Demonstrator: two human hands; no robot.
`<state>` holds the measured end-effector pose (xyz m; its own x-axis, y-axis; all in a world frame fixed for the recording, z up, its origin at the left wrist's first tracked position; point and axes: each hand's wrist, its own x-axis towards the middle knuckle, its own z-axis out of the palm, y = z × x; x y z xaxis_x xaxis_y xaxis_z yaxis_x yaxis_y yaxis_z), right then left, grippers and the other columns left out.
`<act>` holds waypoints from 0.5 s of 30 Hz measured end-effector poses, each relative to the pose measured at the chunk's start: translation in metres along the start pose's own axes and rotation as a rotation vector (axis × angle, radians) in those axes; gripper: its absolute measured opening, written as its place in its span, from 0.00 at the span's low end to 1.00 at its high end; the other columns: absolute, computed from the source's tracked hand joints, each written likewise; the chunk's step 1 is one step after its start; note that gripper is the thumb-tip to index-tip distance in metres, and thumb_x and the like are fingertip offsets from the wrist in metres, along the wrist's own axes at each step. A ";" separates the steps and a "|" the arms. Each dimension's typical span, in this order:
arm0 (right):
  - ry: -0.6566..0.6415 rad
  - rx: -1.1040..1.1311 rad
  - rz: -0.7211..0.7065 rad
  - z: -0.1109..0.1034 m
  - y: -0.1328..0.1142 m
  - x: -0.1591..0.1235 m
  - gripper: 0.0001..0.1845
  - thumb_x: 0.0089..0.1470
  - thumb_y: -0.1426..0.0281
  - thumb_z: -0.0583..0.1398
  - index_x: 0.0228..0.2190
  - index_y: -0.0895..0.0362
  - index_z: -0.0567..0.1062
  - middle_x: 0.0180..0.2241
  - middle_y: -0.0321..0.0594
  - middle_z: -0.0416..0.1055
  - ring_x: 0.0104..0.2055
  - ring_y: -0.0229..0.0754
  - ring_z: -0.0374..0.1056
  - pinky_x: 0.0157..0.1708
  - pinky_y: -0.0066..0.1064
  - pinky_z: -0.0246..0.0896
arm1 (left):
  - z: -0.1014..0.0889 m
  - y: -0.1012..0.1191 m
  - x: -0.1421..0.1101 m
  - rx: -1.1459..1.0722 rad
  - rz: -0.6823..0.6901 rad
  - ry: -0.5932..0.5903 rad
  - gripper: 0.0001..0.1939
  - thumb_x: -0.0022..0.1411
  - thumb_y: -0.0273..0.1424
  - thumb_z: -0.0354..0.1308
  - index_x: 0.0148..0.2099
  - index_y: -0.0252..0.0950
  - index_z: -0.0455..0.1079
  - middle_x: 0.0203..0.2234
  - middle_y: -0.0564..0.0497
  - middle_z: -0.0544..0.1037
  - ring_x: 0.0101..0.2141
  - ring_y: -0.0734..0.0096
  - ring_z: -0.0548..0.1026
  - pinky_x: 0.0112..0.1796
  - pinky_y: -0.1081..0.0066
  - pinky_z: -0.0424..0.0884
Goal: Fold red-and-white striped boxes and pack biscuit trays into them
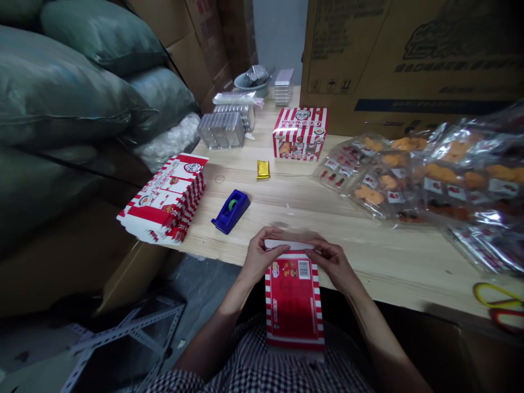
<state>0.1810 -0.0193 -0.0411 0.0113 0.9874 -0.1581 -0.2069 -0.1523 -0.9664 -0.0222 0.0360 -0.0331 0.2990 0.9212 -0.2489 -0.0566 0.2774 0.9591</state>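
A red and white striped cardboard box (292, 305), with a barcode on its face, lies between my hands at the table's front edge. My left hand (264, 252) pinches the white flap at the left corner of its far end. At the opposite corner, my right hand (329, 261) grips the same end with thumb and fingers. The fingers behind the flap are partly hidden. Ahead and to the left sits a blue tape dispenser (232, 212) with a green core. Beyond my hands lies a small yellow packet (263, 170).
Flattened striped boxes (167, 191) are stacked at the left edge. An assembled striped box (301, 134) stands farther back, near clear plastic cases (223, 130). Bagged toy pieces (385, 174) pile up on the right, with scissors (497, 297) at the front right. A large carton (368, 71) stands behind.
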 end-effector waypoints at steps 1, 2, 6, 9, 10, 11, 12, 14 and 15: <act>-0.006 0.007 -0.003 0.002 -0.001 0.000 0.14 0.52 0.61 0.69 0.42 0.48 0.83 0.44 0.40 0.74 0.43 0.44 0.71 0.42 0.34 0.68 | 0.002 0.001 0.001 0.001 0.003 0.019 0.20 0.49 0.33 0.73 0.45 0.36 0.76 0.31 0.52 0.81 0.28 0.71 0.76 0.31 0.73 0.71; -0.006 0.015 -0.005 0.003 -0.001 0.000 0.15 0.52 0.61 0.68 0.43 0.48 0.83 0.44 0.40 0.74 0.43 0.44 0.71 0.42 0.34 0.68 | 0.003 0.001 0.002 0.003 -0.004 0.026 0.19 0.49 0.32 0.73 0.44 0.36 0.76 0.31 0.52 0.81 0.28 0.71 0.76 0.31 0.73 0.71; 0.021 0.054 -0.007 0.001 0.005 0.000 0.15 0.52 0.62 0.69 0.43 0.46 0.83 0.45 0.40 0.73 0.45 0.44 0.70 0.44 0.34 0.67 | 0.002 0.004 0.003 -0.030 -0.082 -0.100 0.11 0.55 0.33 0.68 0.40 0.33 0.79 0.40 0.44 0.83 0.37 0.63 0.80 0.39 0.67 0.74; 0.062 0.062 -0.010 -0.004 0.014 -0.001 0.10 0.50 0.63 0.70 0.37 0.47 0.84 0.44 0.39 0.72 0.46 0.44 0.69 0.44 0.33 0.65 | -0.005 0.012 0.002 -0.008 -0.060 -0.262 0.12 0.59 0.34 0.64 0.43 0.34 0.81 0.48 0.41 0.81 0.49 0.55 0.78 0.48 0.61 0.73; 0.067 0.056 -0.020 -0.006 0.017 -0.001 0.08 0.50 0.64 0.70 0.35 0.48 0.85 0.43 0.39 0.71 0.47 0.44 0.68 0.45 0.33 0.65 | -0.008 0.015 0.001 0.022 -0.034 -0.317 0.12 0.61 0.34 0.63 0.45 0.35 0.81 0.51 0.41 0.79 0.53 0.54 0.76 0.51 0.61 0.71; 0.066 0.047 -0.036 -0.007 0.019 -0.001 0.06 0.50 0.64 0.70 0.34 0.48 0.85 0.43 0.39 0.71 0.47 0.44 0.68 0.45 0.33 0.64 | -0.010 0.017 0.000 0.060 -0.003 -0.368 0.13 0.62 0.34 0.62 0.47 0.36 0.80 0.54 0.41 0.77 0.55 0.54 0.74 0.53 0.60 0.70; 0.060 0.036 -0.054 -0.008 0.020 -0.001 0.05 0.51 0.64 0.69 0.33 0.48 0.85 0.43 0.39 0.71 0.47 0.44 0.68 0.46 0.33 0.64 | -0.012 0.019 -0.002 0.103 0.030 -0.399 0.13 0.63 0.34 0.61 0.48 0.37 0.80 0.56 0.42 0.75 0.57 0.54 0.72 0.55 0.59 0.68; 0.041 0.008 -0.080 -0.009 0.020 -0.001 0.04 0.52 0.64 0.69 0.32 0.48 0.85 0.43 0.40 0.70 0.47 0.44 0.67 0.46 0.33 0.64 | -0.013 0.018 -0.004 0.187 0.094 -0.390 0.13 0.64 0.34 0.61 0.49 0.39 0.80 0.57 0.44 0.75 0.57 0.55 0.73 0.57 0.58 0.66; 0.033 -0.004 -0.086 -0.009 0.020 -0.001 0.04 0.52 0.64 0.68 0.32 0.48 0.84 0.43 0.40 0.70 0.47 0.44 0.67 0.45 0.33 0.64 | -0.014 0.016 -0.005 0.216 0.120 -0.365 0.13 0.64 0.34 0.60 0.49 0.39 0.80 0.55 0.44 0.77 0.55 0.56 0.74 0.57 0.58 0.66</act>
<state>0.1862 -0.0239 -0.0620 0.0612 0.9948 -0.0814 -0.1999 -0.0677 -0.9775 -0.0378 0.0392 -0.0186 0.6216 0.7760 -0.1069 0.0775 0.0749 0.9942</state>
